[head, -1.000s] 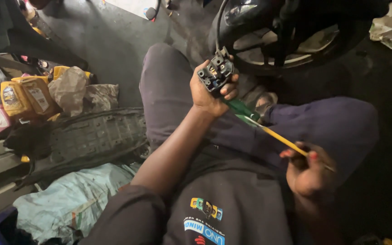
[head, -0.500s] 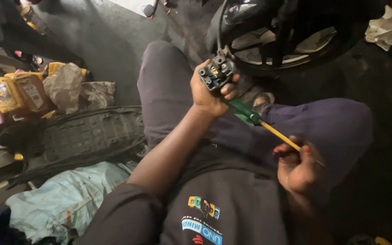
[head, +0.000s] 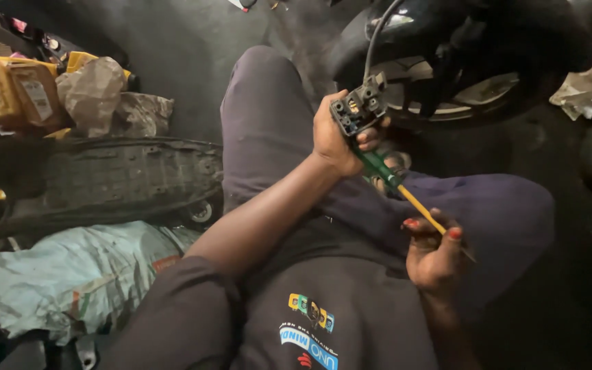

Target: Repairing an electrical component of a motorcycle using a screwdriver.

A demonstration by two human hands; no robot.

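The person sits on a dark, dirty floor (head: pixel 173 41) with knees bent, close to a big black wheel (head: pixel 460 75).

The left hand (head: pixel 337 137) is closed around a small dark block with holes (head: pixel 359 108). It is held up in the air above the lap, just in front of the wheel. A grey cable (head: pixel 373 44) runs up from the block. The right hand (head: pixel 436 257) is closed around the yellow end of a screwdriver (head: pixel 395 185) with a green middle. The tip points up at the bottom of the block, and I cannot tell if it touches.

To do this well, I think the left hand should hold the block very still. The right hand should push the tool straight in, not at a slant, and turn slowly. If the tip slips it could poke the left fingers, so keep them off the bottom of the block.

On the person's left lies a long black ribbed panel (head: pixel 118 178). Below it is a pale blue-green sack (head: pixel 70 281). Farther off are crumpled brown paper (head: pixel 97 92) and yellow jugs (head: pixel 15 89). A white rag (head: pixel 587 92) lies near the wheel on the right. The room is dim and crowded.
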